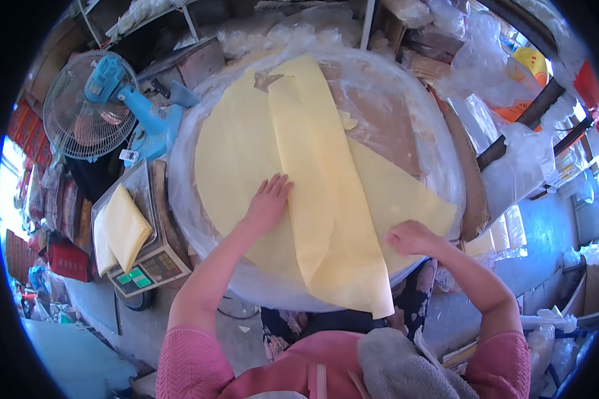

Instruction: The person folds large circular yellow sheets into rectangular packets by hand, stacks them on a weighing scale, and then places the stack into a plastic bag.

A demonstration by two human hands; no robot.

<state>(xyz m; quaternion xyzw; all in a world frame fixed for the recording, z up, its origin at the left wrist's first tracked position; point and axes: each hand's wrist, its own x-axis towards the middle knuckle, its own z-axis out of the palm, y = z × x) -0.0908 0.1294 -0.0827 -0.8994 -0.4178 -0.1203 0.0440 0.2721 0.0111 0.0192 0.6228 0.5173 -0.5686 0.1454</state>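
A large, thin, pale-yellow sheet (236, 139) lies spread over a round table covered in clear plastic. On top of it, a long folded strip (319, 179) of the same material runs from the far edge toward me, its near end hanging past the table's rim. My left hand (269, 201) lies flat on the sheet, fingers stretched out against the strip's left side. To the right of the strip, my right hand (411, 237) is closed above the sheet's right part; anything between its fingers is hidden. Small torn scraps (347, 120) lie by the strip's right edge.
At left, a digital scale (150, 271) carries a folded yellow stack (121, 228). A blue fan (140, 110) stands behind it. The table's plastic-covered rim (439, 126) shows at right, beside a metal frame draped with plastic bags (522, 156). White packets (502, 234) sit low at right.
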